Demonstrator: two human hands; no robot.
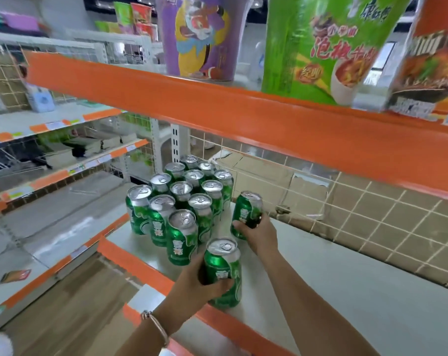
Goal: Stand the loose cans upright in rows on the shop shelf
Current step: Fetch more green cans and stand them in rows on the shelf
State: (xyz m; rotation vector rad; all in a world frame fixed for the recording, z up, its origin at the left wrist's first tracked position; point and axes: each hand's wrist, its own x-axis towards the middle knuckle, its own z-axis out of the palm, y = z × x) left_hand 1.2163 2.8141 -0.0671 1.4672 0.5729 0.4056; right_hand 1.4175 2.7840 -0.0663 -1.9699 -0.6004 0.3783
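Several green cans with silver tops stand upright in rows at the left end of a white shelf with an orange front lip. My left hand grips a green can upright near the shelf's front edge, just right of the front row. My right hand holds another green can upright further back, to the right of the rows.
An orange-edged upper shelf hangs close overhead, bearing large noodle cups. A wire grid backs the shelf, with cardboard behind it. More shelving stands to the left, and wooden floor lies below.
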